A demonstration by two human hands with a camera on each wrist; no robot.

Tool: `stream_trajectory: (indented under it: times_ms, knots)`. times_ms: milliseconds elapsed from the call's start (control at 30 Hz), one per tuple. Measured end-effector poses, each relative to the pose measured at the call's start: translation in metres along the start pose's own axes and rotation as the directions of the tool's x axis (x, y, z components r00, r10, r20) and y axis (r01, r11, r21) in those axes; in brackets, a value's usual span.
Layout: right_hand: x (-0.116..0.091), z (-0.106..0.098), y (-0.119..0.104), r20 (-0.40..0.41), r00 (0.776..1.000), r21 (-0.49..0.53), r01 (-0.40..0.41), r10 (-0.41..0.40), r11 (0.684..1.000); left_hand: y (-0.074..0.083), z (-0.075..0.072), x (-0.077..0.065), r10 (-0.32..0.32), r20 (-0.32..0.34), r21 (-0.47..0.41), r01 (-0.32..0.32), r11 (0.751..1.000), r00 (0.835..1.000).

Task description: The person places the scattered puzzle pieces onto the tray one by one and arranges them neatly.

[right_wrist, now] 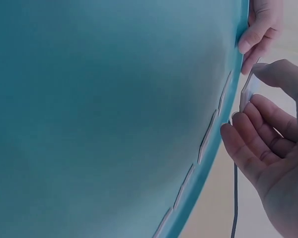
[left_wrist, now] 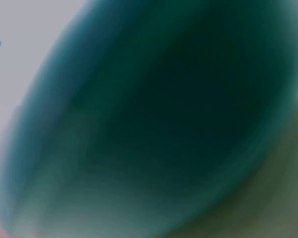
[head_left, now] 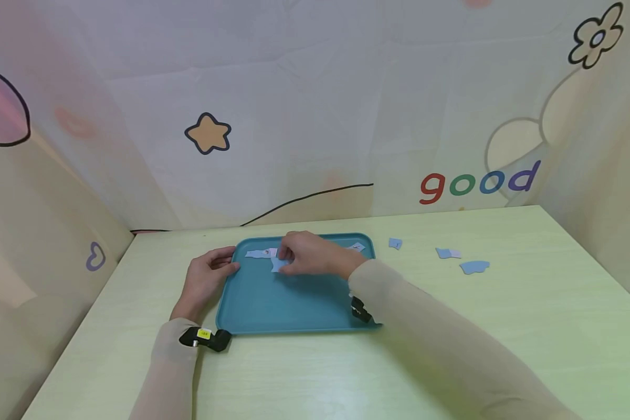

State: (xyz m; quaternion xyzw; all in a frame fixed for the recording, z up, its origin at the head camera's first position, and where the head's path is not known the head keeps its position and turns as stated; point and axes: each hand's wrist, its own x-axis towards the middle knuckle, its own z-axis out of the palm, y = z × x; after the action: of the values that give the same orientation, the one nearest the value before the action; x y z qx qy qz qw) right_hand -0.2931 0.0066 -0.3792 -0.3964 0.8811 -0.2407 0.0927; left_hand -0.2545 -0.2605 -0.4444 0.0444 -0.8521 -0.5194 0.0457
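Note:
A blue rectangular tray (head_left: 289,306) lies on the table. My left hand (head_left: 202,286) grips its left rim, thumb (right_wrist: 252,37) over the edge and fingers outside. Above the tray's far part, my right hand (head_left: 315,255) pinches a light blue puzzle piece (head_left: 277,265) between thumb and fingers; the right wrist view shows this thin piece (right_wrist: 246,94) edge-on. Several flat puzzle pieces (right_wrist: 207,136) lie in a row along the tray's far rim. One pale blue piece (head_left: 255,254) shows left of my right hand, another piece (head_left: 357,247) near the far right corner.
Right of the tray, loose pieces lie on the table: a small blue piece (head_left: 395,243), a blue-and-pink piece (head_left: 448,253) and a wider blue piece (head_left: 475,267). A printed cloth (head_left: 315,116) stands behind the table. The left wrist view is mostly a dark, blurred tray underside (left_wrist: 188,114).

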Motion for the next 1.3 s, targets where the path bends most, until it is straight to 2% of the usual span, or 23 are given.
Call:
stream_trajectory:
  times_ms: [200, 767, 1300]
  knots:
    - [0.011, 0.008, -0.003, 0.017, 1.0, 0.004, -0.006, 0.006, 1.0, 0.0, 0.0, 0.0, -0.007, 0.0, 0.0, 0.007, 1.0, 1.0]
    - [0.041, 0.03, -0.017, 0.046, 0.999, -0.025, 0.005, -0.004, 1.0, 0.0, -0.002, 0.0, 0.036, 0.009, 0.008, -0.036, 0.999, 0.999]
    - [0.049, 0.035, -0.029, 0.049, 0.999, -0.163, -0.007, 0.016, 0.987, -0.001, -0.003, 0.001, 0.067, 0.011, 0.027, -0.067, 0.997, 0.998]
